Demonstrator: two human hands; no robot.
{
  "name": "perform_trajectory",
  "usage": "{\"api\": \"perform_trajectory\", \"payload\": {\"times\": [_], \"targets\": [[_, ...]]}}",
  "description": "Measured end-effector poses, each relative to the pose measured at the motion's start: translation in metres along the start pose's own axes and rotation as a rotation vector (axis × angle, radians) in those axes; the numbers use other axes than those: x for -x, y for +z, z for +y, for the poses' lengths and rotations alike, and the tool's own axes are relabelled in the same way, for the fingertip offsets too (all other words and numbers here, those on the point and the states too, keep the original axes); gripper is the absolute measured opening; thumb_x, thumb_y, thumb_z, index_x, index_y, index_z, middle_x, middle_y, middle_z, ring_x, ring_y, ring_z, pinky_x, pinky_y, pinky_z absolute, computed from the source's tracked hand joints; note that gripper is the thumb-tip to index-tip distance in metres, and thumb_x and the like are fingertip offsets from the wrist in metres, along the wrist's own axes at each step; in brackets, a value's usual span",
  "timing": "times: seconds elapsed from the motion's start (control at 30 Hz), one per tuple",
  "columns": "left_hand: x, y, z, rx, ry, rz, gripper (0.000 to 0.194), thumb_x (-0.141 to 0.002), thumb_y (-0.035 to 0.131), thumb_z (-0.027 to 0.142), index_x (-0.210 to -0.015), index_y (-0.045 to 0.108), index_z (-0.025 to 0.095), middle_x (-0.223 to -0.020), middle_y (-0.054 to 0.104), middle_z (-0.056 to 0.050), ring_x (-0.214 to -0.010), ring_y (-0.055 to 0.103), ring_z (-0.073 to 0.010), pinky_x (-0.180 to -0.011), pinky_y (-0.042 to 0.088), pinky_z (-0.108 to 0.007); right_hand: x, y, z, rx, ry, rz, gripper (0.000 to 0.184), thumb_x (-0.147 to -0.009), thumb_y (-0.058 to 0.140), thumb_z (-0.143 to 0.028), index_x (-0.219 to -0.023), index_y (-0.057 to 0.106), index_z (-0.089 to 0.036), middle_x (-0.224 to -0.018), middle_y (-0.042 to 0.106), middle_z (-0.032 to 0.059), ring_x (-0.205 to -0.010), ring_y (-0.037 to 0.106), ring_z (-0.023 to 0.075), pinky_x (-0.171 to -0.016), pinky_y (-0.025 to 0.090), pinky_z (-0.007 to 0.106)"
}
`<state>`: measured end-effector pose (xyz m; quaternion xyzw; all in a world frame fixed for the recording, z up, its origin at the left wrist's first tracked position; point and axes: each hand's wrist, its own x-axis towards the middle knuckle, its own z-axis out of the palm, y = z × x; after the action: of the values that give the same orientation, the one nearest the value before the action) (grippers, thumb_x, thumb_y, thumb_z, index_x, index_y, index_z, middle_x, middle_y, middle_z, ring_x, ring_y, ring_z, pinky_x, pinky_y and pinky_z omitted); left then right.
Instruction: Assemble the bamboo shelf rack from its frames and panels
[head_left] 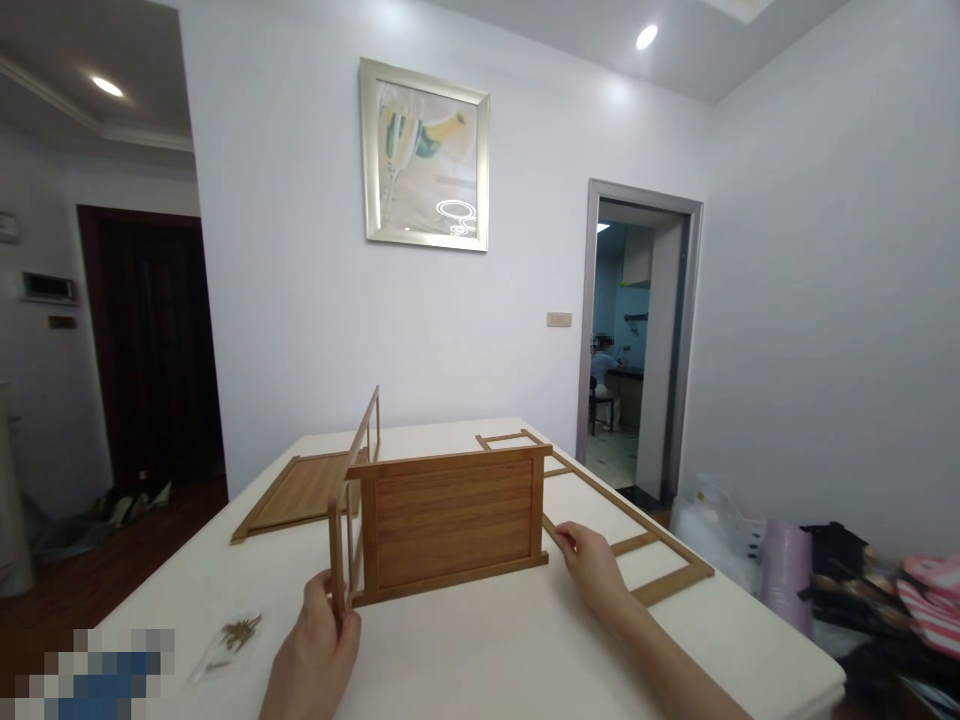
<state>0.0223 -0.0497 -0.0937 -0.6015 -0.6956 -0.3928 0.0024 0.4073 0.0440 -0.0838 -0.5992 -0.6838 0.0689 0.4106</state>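
A brown wooden panel (459, 522) stands on its long edge on the table. An upright wooden ladder-like side frame (334, 540) meets its left end. My left hand (319, 635) is closed around the lower near end of that frame, thumb on the right side. A second wooden side frame (651, 540) lies flat on the table to the right, partly hidden behind the panel. My right hand (589, 568) pinches the near rail of this flat frame, close to the panel's right end. Another wooden panel (304, 490) lies flat at the left, behind the upright frame.
The white table (442, 650) carries all the parts. A clear bag of brass-coloured screws (238, 632) lies near its left front edge. Bags and piled goods (840, 580) stand beyond the right edge. Through a doorway (637, 350), a person (604, 375) sits in another room.
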Motion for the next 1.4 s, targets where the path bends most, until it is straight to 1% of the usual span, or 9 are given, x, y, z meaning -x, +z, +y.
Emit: {"api": "perform_trajectory", "payload": {"times": [0.1, 0.17, 0.4, 0.53, 0.67, 0.77, 0.97, 1.13, 1.4], "targets": [[0.005, -0.011, 0.016, -0.031, 0.237, 0.418, 0.056, -0.088, 0.052, 0.034, -0.135, 0.030, 0.013, -0.124, 0.050, -0.019, -0.114, 0.057, -0.0299, -0.092, 0.051, -0.045, 0.004, 0.008, -0.011, -0.093, -0.038, -0.014, 0.026, -0.084, 0.046, -0.031, -0.084, 0.071, -0.023, -0.088, 0.074, 0.0063, -0.085, 0.066, 0.0268, -0.075, 0.045, 0.035], [0.010, -0.015, 0.031, -0.080, 0.447, 0.566, 0.060, -0.085, 0.059, 0.028, -0.137, 0.033, 0.015, -0.126, 0.048, -0.019, -0.121, 0.051, -0.0314, -0.099, 0.048, -0.048, 0.003, 0.005, -0.013, -0.081, -0.045, -0.024, 0.026, -0.085, 0.046, -0.031, -0.085, 0.070, -0.023, -0.087, 0.074, 0.0060, -0.084, 0.066, 0.0263, -0.075, 0.045, 0.035], [0.028, 0.039, 0.097, -0.185, 0.990, 0.292, 0.034, -0.084, 0.051, 0.017, -0.117, 0.055, 0.023, -0.121, 0.062, -0.010, -0.117, 0.057, -0.0258, -0.097, 0.048, -0.043, -0.005, -0.049, 0.030, 0.425, 0.025, 0.084, 0.027, -0.087, 0.049, -0.022, -0.108, 0.065, -0.016, -0.109, 0.068, 0.0136, -0.106, 0.057, 0.0289, -0.091, 0.040, 0.038], [0.004, 0.055, 0.143, -0.195, 0.926, 0.300, 0.043, -0.085, 0.049, 0.016, -0.128, 0.050, 0.018, -0.139, 0.052, -0.013, -0.135, 0.043, -0.0283, -0.108, 0.041, -0.047, -0.007, -0.089, 0.071, 0.705, 0.297, 0.121, 0.031, -0.087, 0.052, -0.026, -0.112, 0.061, -0.010, -0.114, 0.063, 0.0221, -0.108, 0.055, 0.0360, -0.085, 0.042, 0.044], [-0.044, 0.031, 0.183, -0.198, 0.807, 0.375, 0.042, -0.090, 0.045, 0.020, -0.131, 0.047, 0.013, -0.141, 0.049, -0.017, -0.138, 0.037, -0.0314, -0.111, 0.035, -0.053, -0.007, -0.119, 0.107, 0.645, 0.500, -0.045, 0.030, -0.089, 0.048, -0.028, -0.103, 0.066, -0.009, -0.106, 0.065, 0.0252, -0.101, 0.062, 0.0368, -0.078, 0.045, 0.044], [-0.075, 0.013, 0.197, -0.290, 0.758, 0.338, 0.040, -0.092, 0.045, 0.024, -0.129, 0.050, 0.009, -0.131, 0.057, -0.018, -0.130, 0.045, -0.0323, -0.111, 0.032, -0.052, -0.006, -0.129, 0.122, 0.583, 0.508, -0.126, 0.025, -0.085, 0.046, -0.013, -0.092, 0.070, -0.011, -0.098, 0.068, 0.0220, -0.094, 0.067, 0.0321, -0.073, 0.045, 0.037], [-0.095, 0.008, 0.194, -0.438, 0.662, 0.164, 0.025, -0.096, 0.038, 0.025, -0.094, 0.061, 0.016, -0.087, 0.064, -0.009, -0.086, 0.058, -0.0236, -0.082, 0.040, -0.039, -0.005, -0.129, 0.129, 0.553, 0.452, -0.097, 0.028, -0.080, 0.044, -0.003, -0.082, 0.071, -0.010, -0.089, 0.069, 0.0211, -0.087, 0.069, 0.0299, -0.070, 0.044, 0.033], [-0.094, 0.003, 0.190, -0.444, 0.672, 0.181, 0.023, -0.096, 0.039, 0.023, -0.089, 0.060, 0.018, -0.082, 0.061, -0.006, -0.080, 0.056, -0.0226, -0.077, 0.036, -0.037, -0.003, -0.125, 0.127, 0.535, 0.426, -0.017, 0.022, -0.074, 0.049, -0.003, -0.075, 0.069, -0.013, -0.091, 0.069, 0.0199, -0.097, 0.066, 0.0325, -0.076, 0.045, 0.035], [-0.088, -0.004, 0.182, -0.381, 0.679, 0.213, 0.019, -0.093, 0.043, 0.021, -0.086, 0.060, 0.018, -0.081, 0.061, -0.006, -0.078, 0.055, -0.0218, -0.076, 0.035, -0.036, -0.018, -0.118, 0.126, 0.381, 0.436, 0.091, 0.015, -0.078, 0.049, -0.014, -0.080, 0.063, -0.017, -0.079, 0.071, 0.0146, -0.076, 0.070, 0.0271, -0.066, 0.045, 0.031]]}}
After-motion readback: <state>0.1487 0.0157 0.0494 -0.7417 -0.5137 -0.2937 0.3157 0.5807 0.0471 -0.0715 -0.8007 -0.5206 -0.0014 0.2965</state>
